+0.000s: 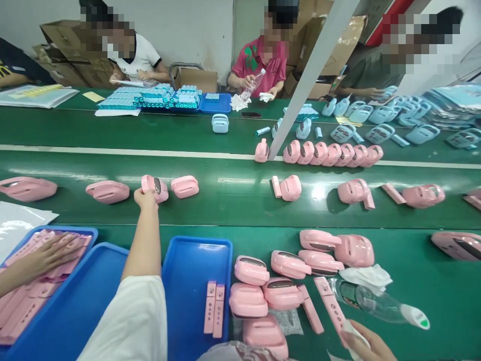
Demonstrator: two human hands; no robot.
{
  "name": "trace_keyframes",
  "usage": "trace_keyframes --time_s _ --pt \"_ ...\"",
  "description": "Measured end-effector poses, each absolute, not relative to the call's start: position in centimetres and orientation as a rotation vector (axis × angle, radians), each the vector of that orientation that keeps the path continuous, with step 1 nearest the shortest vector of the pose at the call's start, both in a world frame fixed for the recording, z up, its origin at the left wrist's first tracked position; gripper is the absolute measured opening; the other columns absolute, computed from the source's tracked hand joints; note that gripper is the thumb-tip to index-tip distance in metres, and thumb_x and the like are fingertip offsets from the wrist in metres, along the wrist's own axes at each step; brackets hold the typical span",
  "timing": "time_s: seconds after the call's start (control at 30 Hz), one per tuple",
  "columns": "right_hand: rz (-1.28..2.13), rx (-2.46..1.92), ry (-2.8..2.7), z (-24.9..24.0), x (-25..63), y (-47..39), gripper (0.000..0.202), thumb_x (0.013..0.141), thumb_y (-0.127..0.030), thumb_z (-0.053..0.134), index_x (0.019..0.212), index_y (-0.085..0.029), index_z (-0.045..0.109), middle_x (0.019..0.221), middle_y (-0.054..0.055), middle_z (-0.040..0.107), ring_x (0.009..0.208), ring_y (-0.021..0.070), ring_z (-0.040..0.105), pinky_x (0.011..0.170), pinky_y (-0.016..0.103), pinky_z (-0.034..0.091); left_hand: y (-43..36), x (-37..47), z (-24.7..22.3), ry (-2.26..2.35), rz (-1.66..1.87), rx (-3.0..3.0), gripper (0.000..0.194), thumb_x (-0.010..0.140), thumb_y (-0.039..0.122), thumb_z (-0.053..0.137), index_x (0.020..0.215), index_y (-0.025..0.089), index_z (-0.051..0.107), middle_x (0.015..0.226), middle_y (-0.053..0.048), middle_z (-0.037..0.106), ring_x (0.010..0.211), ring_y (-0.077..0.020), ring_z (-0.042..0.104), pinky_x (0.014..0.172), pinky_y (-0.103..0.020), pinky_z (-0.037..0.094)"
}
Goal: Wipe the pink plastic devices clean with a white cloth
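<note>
My left hand reaches out in front of me over the green belt. Its fingers are closed on a glossy pink handled device with a dark panel. Just right of it sits another pink device. At the lower right, my right hand is closed around a slim pink bar with round buttons, with something white, like a cloth, between fingers and bar. Beside it lie a second pink bar, a clear bottle with a white-and-green tip and a cluster of pink devices.
A blue tray holds two pink bars. Left of it stand an overlapping blue tray and a tray of pink bars under a co-worker's hand. A pole rises past a row of pink devices. Co-workers sit opposite.
</note>
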State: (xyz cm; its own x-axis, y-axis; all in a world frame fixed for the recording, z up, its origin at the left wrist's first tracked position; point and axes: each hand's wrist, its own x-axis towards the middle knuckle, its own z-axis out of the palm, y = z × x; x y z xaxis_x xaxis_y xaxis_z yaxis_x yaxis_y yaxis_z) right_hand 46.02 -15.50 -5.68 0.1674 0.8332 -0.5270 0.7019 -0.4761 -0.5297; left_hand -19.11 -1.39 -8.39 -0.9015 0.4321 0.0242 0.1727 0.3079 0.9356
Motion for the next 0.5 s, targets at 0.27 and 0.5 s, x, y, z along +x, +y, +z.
trace_keyframes --time_s 0.27,0.5 --pt "1.396 -2.019 -1.445 -0.7 38.0 -10.5 0.039 0.057 -0.053 0.061 0.079 -0.023 0.074 0.098 0.012 0.074 0.098 0.0347 0.066 0.084 0.038 0.054 3.1 -19.3 -10.2 2.314 1.580 0.650 0.030 0.069 0.014 0.062 0.097 0.011 0.055 0.090 -0.007 0.061 0.088 -0.0203 0.062 0.089 -0.039 0.049" --pt "1.568 -1.827 -1.931 -4.4 29.4 -1.3 0.028 0.072 -0.043 0.055 0.065 -0.016 0.061 0.063 0.002 0.062 0.063 0.0174 0.056 0.058 0.027 0.043 3.0 -17.4 -8.5 2.346 1.266 1.204 0.064 0.058 0.009 0.066 0.120 0.012 0.051 0.138 -0.017 0.046 0.136 -0.0316 0.034 0.117 -0.041 0.021"
